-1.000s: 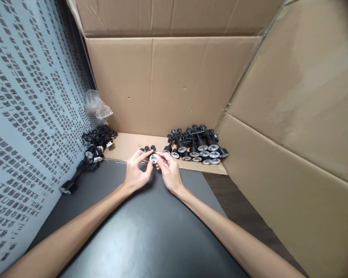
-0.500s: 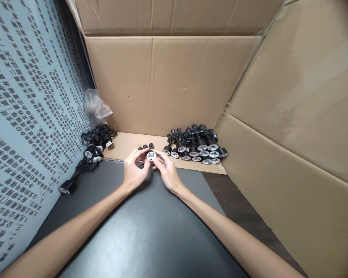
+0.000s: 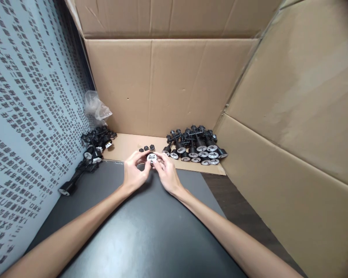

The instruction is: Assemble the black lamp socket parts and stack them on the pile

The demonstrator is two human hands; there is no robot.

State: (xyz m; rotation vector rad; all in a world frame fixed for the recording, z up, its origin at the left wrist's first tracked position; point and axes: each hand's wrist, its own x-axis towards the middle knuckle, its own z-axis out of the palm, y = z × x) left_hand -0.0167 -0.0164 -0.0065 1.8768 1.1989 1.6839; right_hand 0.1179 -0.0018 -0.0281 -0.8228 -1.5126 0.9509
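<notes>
A black part with a round white end point(image 3: 151, 157) is held up between both hands, its white face turned toward me. My left hand point(image 3: 134, 170) pinches it from the left with thumb and fingers. From the right, my right hand point(image 3: 167, 173) grips the same part, its thumb at the lower edge of the white face. Just beyond the fingers, small black pieces point(image 3: 146, 148) lie on the cardboard sheet point(image 3: 127, 143). The rest of the held part is hidden behind the fingers.
Several black parts with white round ends point(image 3: 203, 148) are stacked at the back right. More black parts point(image 3: 97, 137) lie at the left, one point(image 3: 68, 188) nearer me on the dark mat point(image 3: 145, 231). A clear plastic bag point(image 3: 96, 105) stands behind them. Cardboard walls point(image 3: 168, 85) enclose the back and right.
The right fingers have shifted slightly around the held part, and its white face sits a little lower in view. Both hands keep their grip.
</notes>
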